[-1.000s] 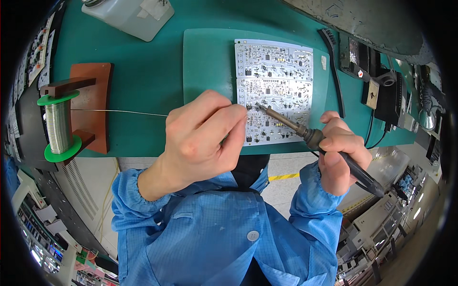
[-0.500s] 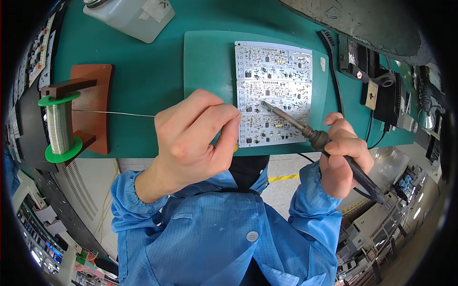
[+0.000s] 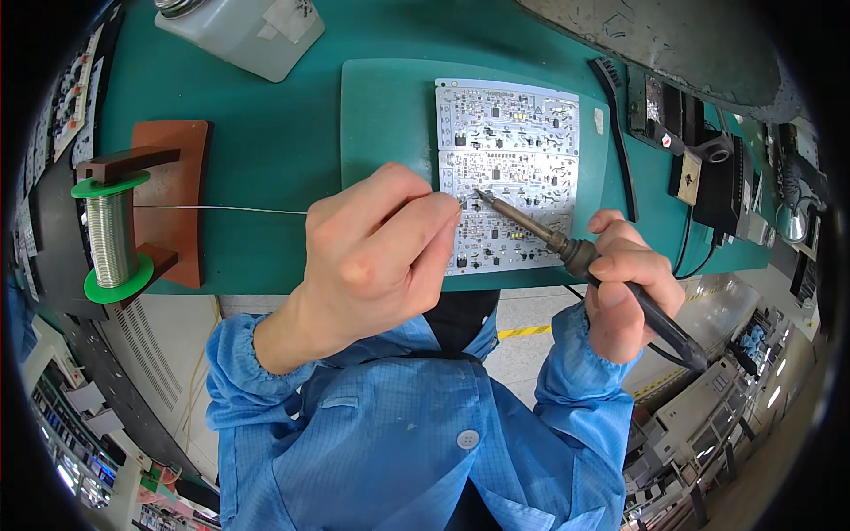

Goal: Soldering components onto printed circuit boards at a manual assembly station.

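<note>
Circuit board (image 3: 518, 124), between the hands (image 3: 376, 257) (image 3: 627, 285), extending forward beyond both

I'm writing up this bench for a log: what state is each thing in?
left hand: closed, pinching solder wire
right hand: closed around soldering iron
solder wire: drawn out, nearly straight
soldering iron: slanted, tip at circuit board, contact unclear
circuit board: lying flat, components fitted
spool: mounted, wound with wire
brush: lying unheld
bottle: capped, partly out of view
</note>
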Demonstrator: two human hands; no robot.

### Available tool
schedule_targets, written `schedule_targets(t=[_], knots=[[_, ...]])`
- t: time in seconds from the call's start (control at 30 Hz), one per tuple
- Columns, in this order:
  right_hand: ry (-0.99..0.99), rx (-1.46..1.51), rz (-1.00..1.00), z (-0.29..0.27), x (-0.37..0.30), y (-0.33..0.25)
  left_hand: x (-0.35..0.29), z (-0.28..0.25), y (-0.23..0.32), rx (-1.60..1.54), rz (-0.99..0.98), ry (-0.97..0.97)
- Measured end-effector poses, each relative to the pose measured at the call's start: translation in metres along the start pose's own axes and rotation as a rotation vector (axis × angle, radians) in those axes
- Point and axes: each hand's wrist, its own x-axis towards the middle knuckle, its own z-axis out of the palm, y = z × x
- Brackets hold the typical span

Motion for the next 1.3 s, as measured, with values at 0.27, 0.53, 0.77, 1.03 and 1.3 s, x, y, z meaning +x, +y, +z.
schedule_targets(t=[0.27, 0.53, 0.77, 1.03, 1.3], knots=[[0.01, -0.006, -0.024, 0.002, -0.001, 0.0, -0.002, -0.002, 0.002, -0.01, 0.0, -0.039], [-0.037, -0.035, -0.046, 0.001, -0.004, -0.002, -0.003, -0.001, 0.005, -0.042, -0.022, -0.031], [-0.033, -0.074, -0.055, 0.003, -0.004, -0.004, -0.001, -0.009, 0.009, -0.009, -0.055, -0.04], [0.039, -0.064, -0.088, -0.004, -0.007, -0.003, 0.0, -0.017, 0.01, -0.003, -0.121, -0.042], [0.517, -0.375, 0.011, -0.042, -0.032, 0.028, -0.003, -0.017, 0.012, -0.044, -0.009, -0.049]])
